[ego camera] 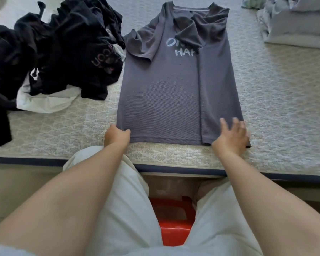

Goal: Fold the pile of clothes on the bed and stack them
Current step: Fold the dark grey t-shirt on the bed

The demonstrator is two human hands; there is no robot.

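The left hand (117,135) has its grip curled tight on the near left corner of the grey T-shirt (161,93), fingers tucked around the hem. The right hand (232,134) lies on the near right corner of the same hem with its grip wide, fingers spread and slightly blurred, pressing on the cloth rather than pinching it. The T-shirt lies lengthwise on the bed (277,100), collar far from the person, its right side folded inward over the white lettering and its left sleeve rumpled outward. To the left, just beside that sleeve, sits the pile of clothes (59,47), mostly black with some white cloth beneath. Grey bedding (296,21) is heaped at the far right. A red stool (174,224) shows between the person's knees.
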